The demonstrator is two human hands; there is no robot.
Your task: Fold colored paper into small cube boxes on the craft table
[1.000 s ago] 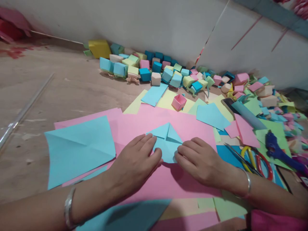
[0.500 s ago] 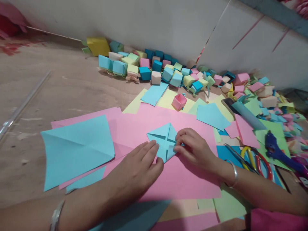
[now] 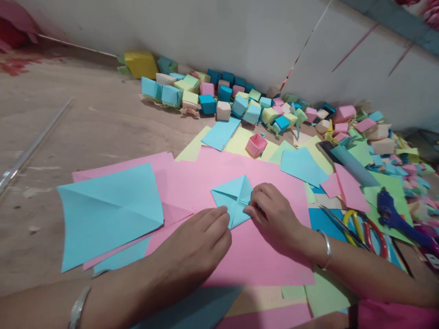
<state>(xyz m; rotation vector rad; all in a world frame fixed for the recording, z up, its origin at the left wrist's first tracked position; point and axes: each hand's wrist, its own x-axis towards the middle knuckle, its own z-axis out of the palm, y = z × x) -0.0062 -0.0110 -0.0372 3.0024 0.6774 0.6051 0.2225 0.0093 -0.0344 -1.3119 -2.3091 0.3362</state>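
A small light-blue folded paper square [image 3: 230, 195], its corners turned in toward the middle, lies on a large pink sheet [image 3: 267, 265]. My left hand [image 3: 202, 240] grips its lower left edge, fingers curled and thumb hidden beneath them. On the right edge, my right hand [image 3: 270, 208] pinches the paper between thumb and bent fingers. Left of my hands rests a larger light-blue sheet [image 3: 111, 217] with creases across it. Behind the folded square stands a small open pink paper box [image 3: 256, 145].
Many folded paper cubes [image 3: 207, 104] are heaped along the wall. To the right lie scissors [image 3: 346, 228] with yellow and red handles, a blue glue gun [image 3: 398, 217] and a phone [image 3: 327, 151]. A clear strip [image 3: 37, 141] lies at the left.
The fingers of my left hand have drawn back and curled at the paper's lower left edge. The right thumb has shifted slightly left, and the lower right flap now lies flatter.
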